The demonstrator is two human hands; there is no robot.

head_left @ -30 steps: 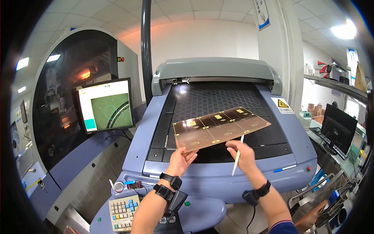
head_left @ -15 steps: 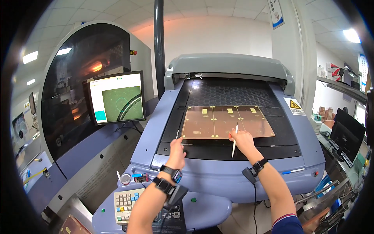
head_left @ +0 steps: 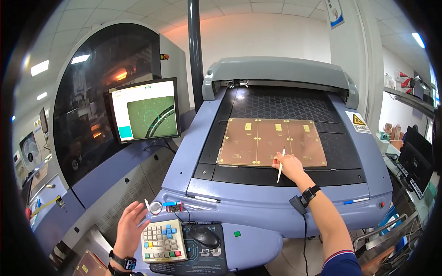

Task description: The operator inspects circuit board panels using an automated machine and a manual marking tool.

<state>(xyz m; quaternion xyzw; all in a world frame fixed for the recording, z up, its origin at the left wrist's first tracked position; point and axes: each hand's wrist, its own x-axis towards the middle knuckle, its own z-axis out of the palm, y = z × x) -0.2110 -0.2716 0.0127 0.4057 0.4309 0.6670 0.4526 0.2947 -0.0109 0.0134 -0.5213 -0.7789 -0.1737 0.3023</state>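
Note:
My right hand (head_left: 291,168) grips a slim white pen-like tool (head_left: 279,173), its thin dark tip pointing up and away from me. That hand is over the front edge of a flat copper-brown circuit board panel (head_left: 271,149), which lies on the black bed of a machine. Pale gold pads and dots mark the panel's sections. Away from the panel, at lower left, my left hand (head_left: 130,225) is open with its fingers spread. It holds nothing and is beside a cream keypad (head_left: 164,240) with coloured keys.
A monitor (head_left: 152,112) at the left shows a green close-up with a dark curved line. A black mouse (head_left: 205,236) rests on a dark mat. Pens, a black-and-white one (head_left: 207,199) and a blue one (head_left: 356,201), lie along the machine's front. A grey gantry (head_left: 281,71) spans the bed's far end.
My left hand has left the panel's near left corner and moved down and left beside the keypad. My right hand stays at the panel's front edge with the tool. The view has shifted slightly.

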